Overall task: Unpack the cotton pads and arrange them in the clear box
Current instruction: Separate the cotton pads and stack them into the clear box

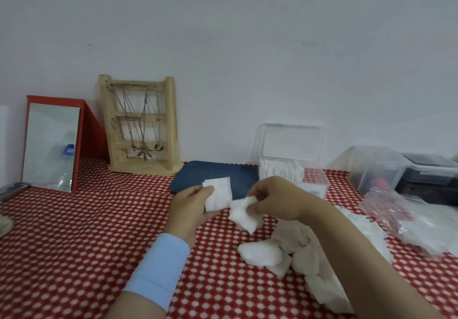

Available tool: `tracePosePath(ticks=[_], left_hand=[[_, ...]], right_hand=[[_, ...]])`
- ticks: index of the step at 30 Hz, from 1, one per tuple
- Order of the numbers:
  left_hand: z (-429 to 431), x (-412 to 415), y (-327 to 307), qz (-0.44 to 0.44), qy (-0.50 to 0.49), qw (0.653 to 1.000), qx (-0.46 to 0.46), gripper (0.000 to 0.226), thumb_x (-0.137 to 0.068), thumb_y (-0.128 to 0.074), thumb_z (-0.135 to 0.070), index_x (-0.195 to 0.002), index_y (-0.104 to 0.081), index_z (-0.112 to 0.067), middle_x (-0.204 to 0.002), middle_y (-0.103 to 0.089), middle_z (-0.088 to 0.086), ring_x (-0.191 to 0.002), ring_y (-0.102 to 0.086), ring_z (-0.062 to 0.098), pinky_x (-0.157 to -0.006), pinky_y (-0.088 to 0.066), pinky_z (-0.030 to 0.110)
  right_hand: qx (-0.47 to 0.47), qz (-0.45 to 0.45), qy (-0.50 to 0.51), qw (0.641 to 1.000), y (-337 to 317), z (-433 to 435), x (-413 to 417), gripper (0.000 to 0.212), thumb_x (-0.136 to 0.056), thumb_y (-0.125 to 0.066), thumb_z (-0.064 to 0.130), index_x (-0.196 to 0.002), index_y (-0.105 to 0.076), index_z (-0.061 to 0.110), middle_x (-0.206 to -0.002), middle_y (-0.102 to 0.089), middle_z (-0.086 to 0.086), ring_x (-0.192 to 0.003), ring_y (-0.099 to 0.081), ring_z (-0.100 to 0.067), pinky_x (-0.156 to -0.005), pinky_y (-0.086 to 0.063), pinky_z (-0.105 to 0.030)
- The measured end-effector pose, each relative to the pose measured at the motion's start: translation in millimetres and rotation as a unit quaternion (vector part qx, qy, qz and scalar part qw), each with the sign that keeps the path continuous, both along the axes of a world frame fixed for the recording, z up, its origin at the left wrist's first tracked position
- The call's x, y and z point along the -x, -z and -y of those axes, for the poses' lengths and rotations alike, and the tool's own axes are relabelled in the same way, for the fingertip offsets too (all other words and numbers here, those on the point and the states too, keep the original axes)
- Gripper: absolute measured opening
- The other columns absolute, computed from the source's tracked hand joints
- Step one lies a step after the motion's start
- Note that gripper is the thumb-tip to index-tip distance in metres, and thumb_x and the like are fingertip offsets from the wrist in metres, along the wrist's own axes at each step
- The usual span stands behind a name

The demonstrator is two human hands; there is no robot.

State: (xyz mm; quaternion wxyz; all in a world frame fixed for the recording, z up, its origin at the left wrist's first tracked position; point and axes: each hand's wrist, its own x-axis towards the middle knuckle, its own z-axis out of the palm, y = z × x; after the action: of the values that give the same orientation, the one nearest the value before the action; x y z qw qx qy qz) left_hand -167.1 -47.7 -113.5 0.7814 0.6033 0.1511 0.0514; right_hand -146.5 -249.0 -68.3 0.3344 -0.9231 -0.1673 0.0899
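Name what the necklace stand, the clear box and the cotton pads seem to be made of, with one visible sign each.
Necklace stand: pale wood, apparently unvarnished; grain shows.
Clear box: probably rigid plastic, glossy; stacked pads show through its walls.
Cotton pads: soft matte white fibre, likely cotton; one looks crumpled.

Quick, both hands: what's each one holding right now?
Left hand: holding a flat square white cotton pad.
Right hand: pinching a crumpled white cotton pad.
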Motion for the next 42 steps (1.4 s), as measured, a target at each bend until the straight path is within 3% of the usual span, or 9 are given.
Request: tracePosePath(ticks=[4, 7, 13, 17, 25, 30, 33, 36, 42], left_hand=[[-0.4, 2.3, -0.9, 0.006, -0.025, 0.998, -0.054, 0.01, -0.098, -0.064, -0.014, -0.097, -0.071, -0.006, -0.113, -0.068, 0.018, -0.107, -0.068, 0.034, -0.088, -0.062, 0.046], [1.0, 4.3, -2.0, -0.011, 0.032, 0.999, 0.001, 0.013, -0.098, -0.065, -0.017, -0.105, -0.071, -0.008, -0.113, -0.072, 0.017, -0.104, -0.072, 0.032, -0.084, -0.063, 0.043], [8.6, 7.0, -3.5, -0.015, 0.115, 0.991, 0.073, 0.02, -0.094, -0.069, -0.009, -0.113, -0.071, -0.004, -0.105, -0.079, 0.013, -0.096, -0.077, 0.025, -0.072, -0.062, 0.032], [5.0, 3.6, 0.8, -0.032, 0.083, 0.995, 0.053, 0.017, -0.095, -0.067, -0.005, -0.112, -0.07, -0.005, -0.108, -0.077, 0.013, -0.098, -0.076, 0.025, -0.066, -0.062, 0.027], [3.9, 3.1, 7.2, -0.042, 0.086, 0.994, 0.057, 0.024, -0.096, -0.065, -0.004, -0.12, -0.067, -0.002, -0.114, -0.075, 0.015, -0.1, -0.076, 0.027, -0.067, -0.062, 0.028], [2.2, 3.3, 3.3, -0.018, 0.044, 0.999, 0.0, 0.018, -0.096, -0.065, -0.004, -0.113, -0.07, -0.005, -0.111, -0.074, 0.012, -0.102, -0.073, 0.026, -0.069, -0.063, 0.03], [-4.3, 3.0, -3.5, 0.018, -0.049, 0.995, -0.081, 0.012, -0.096, -0.064, -0.005, -0.104, -0.07, -0.013, -0.106, -0.071, 0.006, -0.099, -0.07, 0.024, -0.077, -0.063, 0.038], [-8.3, 6.9, -12.9, 0.085, -0.094, 0.983, -0.13, 0.014, -0.097, -0.063, -0.011, -0.1, -0.067, -0.024, -0.105, -0.071, 0.001, -0.096, -0.069, 0.02, -0.081, -0.062, 0.042], [7.0, 10.2, -10.8, 0.068, 0.086, 0.979, -0.175, 0.01, -0.097, -0.064, -0.013, -0.104, -0.069, -0.018, -0.107, -0.075, 0.006, -0.104, -0.071, 0.025, -0.091, -0.06, 0.051]], right_hand=[[-0.123, -0.07, 0.003, 0.99, -6.5, 4.2, 0.4, 0.014, -0.088, -0.075, 0.015, -0.102, -0.073, 0.016, -0.097, -0.075, -0.002, -0.082, -0.071, -0.013, -0.071, -0.059, -0.024], [-0.164, -0.079, 0.016, 0.983, -6.0, 1.7, 0.0, 0.021, -0.087, -0.076, 0.016, -0.107, -0.072, 0.016, -0.101, -0.074, -0.004, -0.081, -0.071, -0.014, -0.066, -0.055, -0.023], [-0.126, -0.006, 0.081, 0.989, 2.9, -7.6, -1.4, 0.04, -0.081, -0.082, 0.022, -0.113, -0.059, 0.024, -0.103, -0.066, 0.001, -0.078, -0.066, -0.013, -0.062, -0.051, -0.022], [-0.021, 0.126, 0.037, 0.991, 4.3, -11.9, 1.4, 0.016, -0.085, -0.07, 0.012, -0.086, -0.068, 0.027, -0.091, -0.062, 0.017, -0.079, -0.06, -0.002, -0.068, -0.042, -0.008], [-0.03, 0.007, -0.072, 0.997, 3.3, -9.4, 5.8, 0.022, -0.091, -0.069, 0.032, -0.111, -0.077, 0.032, -0.098, -0.076, 0.015, -0.092, -0.069, -0.003, -0.089, -0.055, -0.025], [-0.096, 0.005, -0.026, 0.995, 2.9, -5.5, 1.6, 0.03, -0.09, -0.065, 0.002, -0.104, -0.081, 0.024, -0.094, -0.079, 0.012, -0.089, -0.073, -0.004, -0.084, -0.059, -0.023], [-0.122, 0.009, 0.017, 0.992, 0.3, -1.6, -2.6, 0.025, -0.088, -0.071, 0.004, -0.096, -0.082, 0.025, -0.086, -0.078, 0.011, -0.08, -0.073, -0.005, -0.073, -0.058, -0.02], [-0.081, 0.053, 0.042, 0.994, -1.7, 0.2, -4.5, 0.025, -0.082, -0.08, 0.011, -0.102, -0.08, 0.026, -0.095, -0.076, 0.015, -0.083, -0.07, 0.002, -0.081, -0.056, -0.016], [-0.063, 0.025, 0.03, 0.997, -1.8, -9.7, 3.6, 0.037, -0.079, -0.084, 0.018, -0.114, -0.076, 0.028, -0.097, -0.076, 0.012, -0.085, -0.071, -0.002, -0.088, -0.057, -0.023]])
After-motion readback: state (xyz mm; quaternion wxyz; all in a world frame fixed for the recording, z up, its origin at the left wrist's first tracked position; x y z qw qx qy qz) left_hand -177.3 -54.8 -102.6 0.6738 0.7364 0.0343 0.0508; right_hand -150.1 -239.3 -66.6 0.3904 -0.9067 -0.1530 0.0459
